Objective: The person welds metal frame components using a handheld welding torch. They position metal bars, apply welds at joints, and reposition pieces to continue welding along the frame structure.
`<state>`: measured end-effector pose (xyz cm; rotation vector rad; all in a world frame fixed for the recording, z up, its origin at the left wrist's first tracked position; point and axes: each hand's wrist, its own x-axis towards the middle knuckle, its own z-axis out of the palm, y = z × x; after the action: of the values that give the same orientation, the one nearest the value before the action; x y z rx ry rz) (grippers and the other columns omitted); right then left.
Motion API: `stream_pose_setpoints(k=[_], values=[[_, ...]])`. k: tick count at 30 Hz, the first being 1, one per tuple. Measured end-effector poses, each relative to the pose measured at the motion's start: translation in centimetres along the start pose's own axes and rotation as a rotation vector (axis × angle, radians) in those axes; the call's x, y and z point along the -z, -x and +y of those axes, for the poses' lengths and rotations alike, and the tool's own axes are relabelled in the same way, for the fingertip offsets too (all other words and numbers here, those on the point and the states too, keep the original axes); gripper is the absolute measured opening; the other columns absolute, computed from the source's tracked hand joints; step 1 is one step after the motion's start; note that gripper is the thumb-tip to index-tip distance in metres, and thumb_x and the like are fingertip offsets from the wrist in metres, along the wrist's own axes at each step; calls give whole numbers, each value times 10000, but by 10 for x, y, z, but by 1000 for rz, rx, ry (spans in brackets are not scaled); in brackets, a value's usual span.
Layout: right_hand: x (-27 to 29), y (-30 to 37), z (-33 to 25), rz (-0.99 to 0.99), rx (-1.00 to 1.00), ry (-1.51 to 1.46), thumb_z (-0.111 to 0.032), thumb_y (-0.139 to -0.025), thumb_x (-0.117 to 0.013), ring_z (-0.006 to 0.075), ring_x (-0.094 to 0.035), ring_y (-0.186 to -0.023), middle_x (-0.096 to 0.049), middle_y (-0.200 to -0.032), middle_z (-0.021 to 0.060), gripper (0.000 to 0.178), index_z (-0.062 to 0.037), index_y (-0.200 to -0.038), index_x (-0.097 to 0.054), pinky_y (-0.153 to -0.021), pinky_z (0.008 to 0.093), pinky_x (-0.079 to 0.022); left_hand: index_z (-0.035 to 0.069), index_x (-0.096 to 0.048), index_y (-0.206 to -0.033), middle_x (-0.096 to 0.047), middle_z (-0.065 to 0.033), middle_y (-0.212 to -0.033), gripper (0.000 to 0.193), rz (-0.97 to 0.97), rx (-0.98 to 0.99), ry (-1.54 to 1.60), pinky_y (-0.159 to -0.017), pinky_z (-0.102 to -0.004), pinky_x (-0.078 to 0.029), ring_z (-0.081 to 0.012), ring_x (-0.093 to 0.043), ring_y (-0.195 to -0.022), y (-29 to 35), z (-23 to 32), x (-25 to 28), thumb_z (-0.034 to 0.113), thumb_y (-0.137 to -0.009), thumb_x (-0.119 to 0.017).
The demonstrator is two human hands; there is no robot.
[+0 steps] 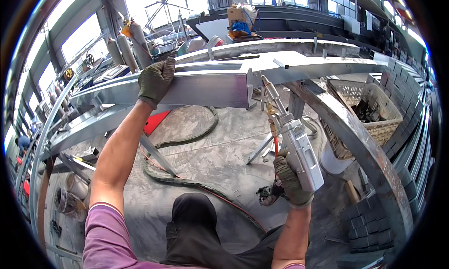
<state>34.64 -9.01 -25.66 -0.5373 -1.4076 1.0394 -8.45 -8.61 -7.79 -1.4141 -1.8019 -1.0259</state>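
Note:
My left hand [157, 82], in a dark green work glove, has its fingers closed over the top edge of a silver rectangular metal beam [210, 89]. My right hand [291, 181], gloved alike, is wrapped round the lower part of a silver, boxy welding gun [301, 149]. Its slim nozzle slants up and left, with the tip close to the beam's right end; whether they touch I cannot tell. A brass fitting [271, 114] and a red hose [276, 146] run along the gun's left side.
A rusty, pale metal bar [358, 133] crosses at right, before a beige plastic crate [390, 128] of dark pieces. Stacked grey tubes [404, 89] stand beyond. A dark sleeved hose [210, 185] snakes over the floor. Gas cylinders [139, 39] stand at far left.

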Motion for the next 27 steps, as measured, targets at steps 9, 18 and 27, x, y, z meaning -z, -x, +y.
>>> stream_pose_setpoints(k=[9, 18, 27], values=[[1, -4, 3, -78, 0, -3, -56, -925, -855, 133, -698, -746, -752, -858, 38, 166, -3, -1062, -778, -689, 309, -569, 62, -781, -896, -689, -189, -732, 478, 41, -31, -25, -694, -457, -524, -357, -684, -685, 2, -1, -1, 473, -1086, -627], [-12, -7, 2, -80, 115, 55, -57, -919, -863, 150, -722, -745, -757, -834, 53, 137, 1, -1009, -778, -688, 321, -581, 58, -780, -894, -671, -198, -696, 485, 40, -32, -40, -686, -463, -519, -381, -684, -662, 2, 3, -2, 481, -1084, -635], [-10, -9, 7, -94, 94, 57, -55, -922, -857, 133, -720, -753, -760, -843, 51, 152, -2, -1037, -775, -684, 318, -585, 61, -766, -861, -651, -198, -678, 513, 76, -66, -19, -676, -472, -508, -382, -660, -636, 2, -2, -4, 494, -1091, -615]])
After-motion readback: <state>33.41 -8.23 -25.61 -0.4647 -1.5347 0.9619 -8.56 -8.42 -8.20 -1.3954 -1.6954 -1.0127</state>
